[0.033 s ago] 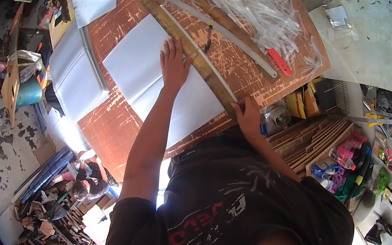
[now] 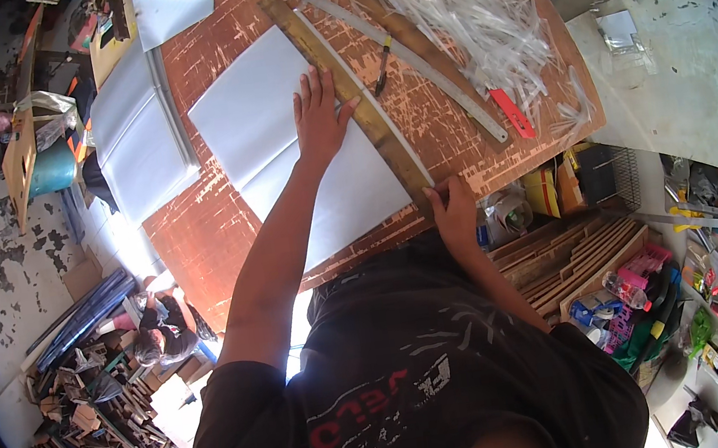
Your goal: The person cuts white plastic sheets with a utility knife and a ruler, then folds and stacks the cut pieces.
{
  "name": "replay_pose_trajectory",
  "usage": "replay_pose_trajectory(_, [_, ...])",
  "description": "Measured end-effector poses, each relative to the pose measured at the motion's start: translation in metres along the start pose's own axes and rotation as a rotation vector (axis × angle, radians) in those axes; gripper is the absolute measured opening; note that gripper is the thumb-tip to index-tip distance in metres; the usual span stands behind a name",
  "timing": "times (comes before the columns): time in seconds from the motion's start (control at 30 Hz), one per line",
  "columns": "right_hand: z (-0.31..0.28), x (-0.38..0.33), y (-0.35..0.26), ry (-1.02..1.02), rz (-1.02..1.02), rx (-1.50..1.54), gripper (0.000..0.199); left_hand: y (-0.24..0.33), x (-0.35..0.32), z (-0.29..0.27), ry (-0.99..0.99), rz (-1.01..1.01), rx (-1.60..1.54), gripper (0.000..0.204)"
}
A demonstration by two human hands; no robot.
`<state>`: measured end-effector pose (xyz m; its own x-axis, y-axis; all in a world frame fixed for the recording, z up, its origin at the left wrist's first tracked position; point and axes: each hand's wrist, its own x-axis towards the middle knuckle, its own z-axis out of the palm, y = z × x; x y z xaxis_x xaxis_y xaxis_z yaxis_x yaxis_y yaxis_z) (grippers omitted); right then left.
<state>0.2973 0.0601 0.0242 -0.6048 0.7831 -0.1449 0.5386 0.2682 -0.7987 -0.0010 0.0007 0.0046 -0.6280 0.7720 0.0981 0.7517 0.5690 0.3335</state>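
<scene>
A large white sheet (image 2: 248,103) with a crease across it lies on the worn brown tabletop (image 2: 197,236). Along its right side runs a long brass-coloured straight bar (image 2: 385,143), with a narrow white edge showing beyond it. My left hand (image 2: 323,120) lies flat, fingers spread, on the sheet, its thumb reaching onto the bar. At the near end of the bar, my right hand (image 2: 455,211) is closed, thumb and fingers pinched at the sheet's white edge. The fingertips there are partly hidden. A dark pen-like tool with a yellow end (image 2: 383,65) rests right of the bar.
A steel ruler (image 2: 439,77) and another brown bar (image 2: 415,31) lie farther right, near a red-handled cutter (image 2: 512,113). Clear plastic strips (image 2: 476,9) heap at the far right. More white sheets (image 2: 130,136) lie left. Another person (image 2: 162,327) is low at the left.
</scene>
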Motion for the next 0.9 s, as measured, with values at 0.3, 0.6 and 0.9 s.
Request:
replay_pose_trajectory(0.3, [-0.001, 0.0, -0.001, 0.015, -0.029, -0.021, 0.026, 0.001, 0.0, -0.001, -0.027, -0.023, -0.02, 0.078])
replay_pose_trajectory(0.6, [0.0, -0.001, 0.003, 0.047, -0.061, -0.064, 0.027, 0.019, 0.001, -0.004, -0.057, -0.023, 0.114, 0.075])
replay_pose_trajectory(0.9, [-0.004, 0.0, 0.0, 0.044, -0.037, -0.032, 0.024, 0.039, 0.006, -0.033, -0.398, -0.007, 0.139, 0.145])
